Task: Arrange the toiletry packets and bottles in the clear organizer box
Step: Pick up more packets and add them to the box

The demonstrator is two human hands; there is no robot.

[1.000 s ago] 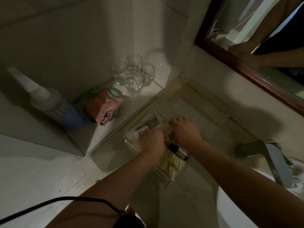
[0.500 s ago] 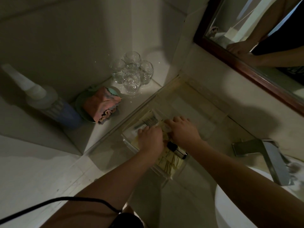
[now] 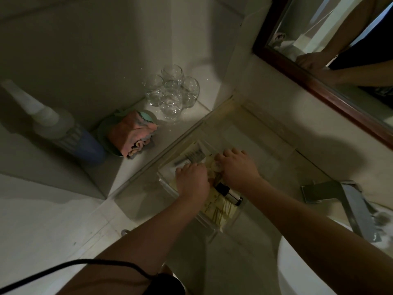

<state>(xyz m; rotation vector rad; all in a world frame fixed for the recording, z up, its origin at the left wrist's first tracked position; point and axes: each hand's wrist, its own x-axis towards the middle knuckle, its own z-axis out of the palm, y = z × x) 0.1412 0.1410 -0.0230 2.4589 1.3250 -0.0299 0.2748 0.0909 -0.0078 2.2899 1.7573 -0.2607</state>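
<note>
Clear organizer box (image 3: 209, 229) sits on table (image 3: 261, 143). Inside: pale yellow packets (image 3: 215, 210) with printed lines, and a small bottle (image 3: 228, 192), black cap, silvery body, lying flat. Left hand (image 3: 192, 184) and right hand (image 3: 238, 167) curl down among the packets; cannot tell what either grip holds.

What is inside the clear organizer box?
Visible: pale yellow packets, a white printed packet and a small dark-capped bottle lying on them. The left hand and right hand cover the middle; what is under them cannot be seen.
</note>
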